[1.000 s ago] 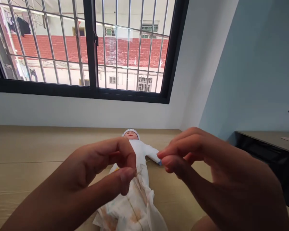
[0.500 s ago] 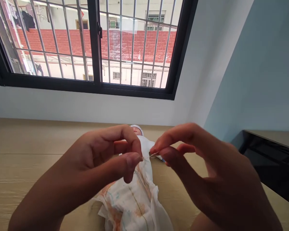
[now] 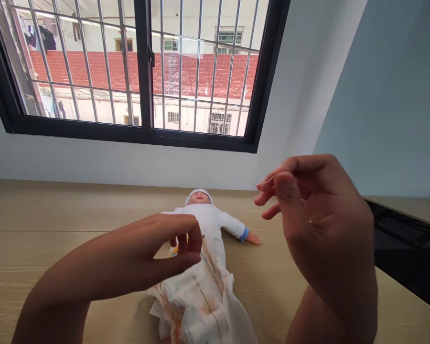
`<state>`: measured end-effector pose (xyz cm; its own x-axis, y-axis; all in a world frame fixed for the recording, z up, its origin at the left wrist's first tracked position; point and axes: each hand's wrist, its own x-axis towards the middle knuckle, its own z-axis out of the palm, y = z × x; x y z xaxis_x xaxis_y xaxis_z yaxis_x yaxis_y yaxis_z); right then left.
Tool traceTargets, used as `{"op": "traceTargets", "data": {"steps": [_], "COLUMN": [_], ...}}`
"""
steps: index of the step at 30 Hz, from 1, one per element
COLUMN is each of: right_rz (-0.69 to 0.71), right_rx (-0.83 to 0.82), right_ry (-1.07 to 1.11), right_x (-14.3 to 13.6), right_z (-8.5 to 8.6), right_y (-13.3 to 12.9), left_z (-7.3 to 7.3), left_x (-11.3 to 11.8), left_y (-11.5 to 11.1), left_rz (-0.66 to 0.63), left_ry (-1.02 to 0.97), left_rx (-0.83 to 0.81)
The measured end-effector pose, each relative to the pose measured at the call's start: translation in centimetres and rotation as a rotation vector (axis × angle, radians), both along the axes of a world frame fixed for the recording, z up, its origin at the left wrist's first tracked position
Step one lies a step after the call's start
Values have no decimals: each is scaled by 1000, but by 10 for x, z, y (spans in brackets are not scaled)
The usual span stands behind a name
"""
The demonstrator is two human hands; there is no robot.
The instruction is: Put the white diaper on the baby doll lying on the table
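Note:
My left hand (image 3: 175,251) hovers over the doll's middle, its fingers loosely curled and a gap showing between thumb and fingertips. To the right and higher up, my right hand (image 3: 318,205) has its thumb against the forefinger, the other fingers loosely bent. Whatever it pinches is too small to make out. Between and beneath the hands lies a baby doll (image 3: 208,217) on its back, in a white top with a blue cuff and a pale cap. A diaper (image 3: 197,296) with brownish-orange stains covers its lower body; my left hand hides part of the doll.
The doll rests on a light wooden tabletop (image 3: 57,205). A glossy black panel (image 3: 408,248) stands at the right edge. Behind the table are a white wall (image 3: 129,162) and a barred window with a black frame (image 3: 200,141).
Half a second ago both hands pinched a thin pale strand close together above the doll. They have since parted: the right rose to the right, the left dropped slightly and loosened.

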<state>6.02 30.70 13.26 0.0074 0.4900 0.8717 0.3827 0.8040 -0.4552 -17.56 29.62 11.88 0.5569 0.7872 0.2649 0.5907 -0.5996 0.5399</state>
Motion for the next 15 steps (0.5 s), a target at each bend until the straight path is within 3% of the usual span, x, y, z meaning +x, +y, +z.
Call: {"op": "traceTargets", "data": {"steps": [5, 8, 11, 15], "right_rz": [53, 96, 131, 183], "right_rx": [-19, -27, -36, -64], "right_ry": [-248, -330, -328, -213], "right_x": [-6, -11, -13, -14], "right_z": [-1, -1, 0, 0], "right_y": [2, 1, -1, -8], "left_z": [2, 1, -1, -1], "left_x": [16, 29, 37, 41], "left_y": [3, 0, -3, -5], "left_rz": [112, 107, 45, -185], "left_ry": [-450, -556, -659, -1006], "left_rx": [90, 99, 55, -23]}}
